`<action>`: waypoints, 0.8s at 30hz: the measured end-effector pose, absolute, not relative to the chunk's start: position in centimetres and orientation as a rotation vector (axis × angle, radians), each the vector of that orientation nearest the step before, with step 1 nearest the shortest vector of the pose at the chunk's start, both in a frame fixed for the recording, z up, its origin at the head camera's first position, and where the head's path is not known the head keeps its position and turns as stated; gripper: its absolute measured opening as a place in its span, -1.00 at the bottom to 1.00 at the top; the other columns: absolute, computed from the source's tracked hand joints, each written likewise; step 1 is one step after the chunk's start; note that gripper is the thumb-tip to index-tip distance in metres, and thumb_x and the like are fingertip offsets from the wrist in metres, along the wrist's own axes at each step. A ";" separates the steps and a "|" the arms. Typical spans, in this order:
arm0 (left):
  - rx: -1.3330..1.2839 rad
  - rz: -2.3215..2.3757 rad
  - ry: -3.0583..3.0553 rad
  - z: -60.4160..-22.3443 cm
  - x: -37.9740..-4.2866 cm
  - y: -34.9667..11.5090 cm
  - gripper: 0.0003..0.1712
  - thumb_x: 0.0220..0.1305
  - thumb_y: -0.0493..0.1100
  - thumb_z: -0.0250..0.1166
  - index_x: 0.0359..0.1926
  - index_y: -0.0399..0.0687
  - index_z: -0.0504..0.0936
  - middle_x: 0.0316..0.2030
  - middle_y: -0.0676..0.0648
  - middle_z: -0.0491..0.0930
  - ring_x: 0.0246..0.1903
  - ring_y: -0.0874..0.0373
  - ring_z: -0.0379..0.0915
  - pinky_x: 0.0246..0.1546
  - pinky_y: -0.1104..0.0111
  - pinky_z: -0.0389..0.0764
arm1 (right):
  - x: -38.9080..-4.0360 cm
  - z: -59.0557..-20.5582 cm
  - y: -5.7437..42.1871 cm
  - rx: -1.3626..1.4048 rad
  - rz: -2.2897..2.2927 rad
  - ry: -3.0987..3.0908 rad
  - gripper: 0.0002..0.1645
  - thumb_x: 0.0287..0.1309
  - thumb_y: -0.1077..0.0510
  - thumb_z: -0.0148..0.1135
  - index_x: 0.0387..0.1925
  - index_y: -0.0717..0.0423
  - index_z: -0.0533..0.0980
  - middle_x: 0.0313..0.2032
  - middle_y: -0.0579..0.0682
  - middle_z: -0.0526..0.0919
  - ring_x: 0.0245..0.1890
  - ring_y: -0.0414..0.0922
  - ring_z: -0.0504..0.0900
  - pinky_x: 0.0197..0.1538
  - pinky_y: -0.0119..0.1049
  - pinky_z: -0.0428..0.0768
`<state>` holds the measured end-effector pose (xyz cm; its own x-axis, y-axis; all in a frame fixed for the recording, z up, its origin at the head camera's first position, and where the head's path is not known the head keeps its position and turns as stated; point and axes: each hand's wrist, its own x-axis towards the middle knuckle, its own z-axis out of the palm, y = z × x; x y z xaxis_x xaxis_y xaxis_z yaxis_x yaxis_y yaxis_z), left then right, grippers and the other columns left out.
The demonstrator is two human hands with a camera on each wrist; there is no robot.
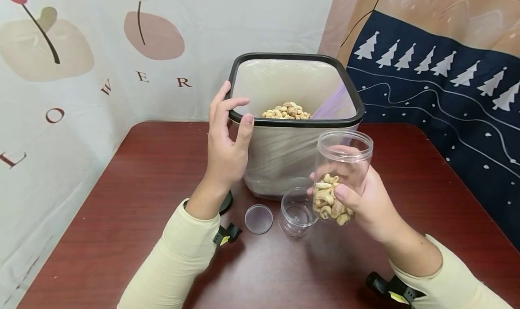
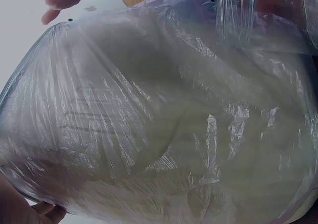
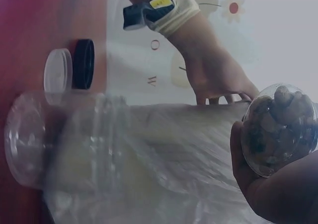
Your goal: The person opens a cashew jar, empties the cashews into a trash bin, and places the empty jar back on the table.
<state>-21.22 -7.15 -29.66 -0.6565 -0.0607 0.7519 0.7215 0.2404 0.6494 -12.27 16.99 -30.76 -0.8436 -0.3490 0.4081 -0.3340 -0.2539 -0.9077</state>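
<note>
My right hand (image 1: 371,205) holds a clear plastic jar (image 1: 345,153) upright and uncapped, thumb across its front. Cashews (image 1: 329,200) fill roughly its lower half; the right wrist view shows them through the jar's base (image 3: 280,134). At the bin (image 1: 280,160), lined with a translucent plastic bag (image 2: 164,110), my left hand (image 1: 227,142) grips the front left corner of the black rim (image 1: 300,123), with the index finger over the rim and the thumb in front. A heap of cashews (image 1: 287,111) shows inside the bin, its lower part hidden by the front wall.
A second clear jar (image 1: 296,221) stands uncapped before the bin, partly behind the held jar. Left of it lies a clear round lid (image 1: 258,219), and a black lid (image 1: 225,202) sits half hidden behind my left wrist. Printed cloths (image 1: 195,38) hang behind the red-brown table (image 1: 154,164).
</note>
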 end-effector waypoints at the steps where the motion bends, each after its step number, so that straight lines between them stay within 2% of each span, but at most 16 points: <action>1: -0.607 -1.487 -1.844 -29.7 -21.2 -7.2 -0.34 0.44 0.31 0.02 0.14 -0.18 0.50 0.48 -0.18 0.16 0.49 0.19 0.07 0.41 0.18 0.22 | -12.3 -30.5 17.1 -0.876 -2.317 1.925 -0.38 0.29 0.29 0.11 0.35 0.11 0.20 -0.12 0.10 0.68 -0.22 0.04 0.79 -0.21 -0.16 0.75; 12: -0.614 -1.483 -1.862 -30.0 -21.3 -7.2 -0.41 0.46 0.23 0.04 0.15 -0.17 0.49 0.49 -0.19 0.14 0.50 0.16 0.04 0.47 0.17 0.11 | -12.7 -28.2 19.4 -0.924 -2.289 2.078 -0.41 0.35 0.36 0.01 0.37 0.24 0.18 -0.10 0.08 0.68 -0.21 0.03 0.78 -0.21 -0.21 0.74; 18: -0.619 -1.493 -1.861 -29.8 -21.2 -7.2 -0.47 0.46 0.16 0.06 0.16 -0.17 0.48 0.49 -0.20 0.13 0.51 0.14 0.04 0.47 0.17 0.11 | -12.7 -26.9 20.3 -0.867 -2.259 2.209 -0.37 0.33 0.35 0.06 0.38 0.26 0.17 -0.11 0.13 0.68 -0.21 0.00 0.78 -0.20 -0.26 0.73; 24: -0.622 -1.510 -1.849 -29.7 -21.1 -7.3 -0.48 0.46 0.14 0.07 0.16 -0.18 0.48 0.49 -0.21 0.12 0.50 0.12 0.05 0.47 0.18 0.12 | -13.1 -25.7 20.8 -0.978 -2.319 2.123 -0.41 0.33 0.40 0.04 0.36 0.33 0.19 -0.12 0.21 0.69 -0.21 0.05 0.78 -0.20 -0.25 0.73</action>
<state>-21.14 -7.26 -29.67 -0.6679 -0.0455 0.7428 0.7188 0.2194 0.6597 -13.15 20.82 -25.71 -0.8132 -0.2749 0.5130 -0.4868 -0.1620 -0.8584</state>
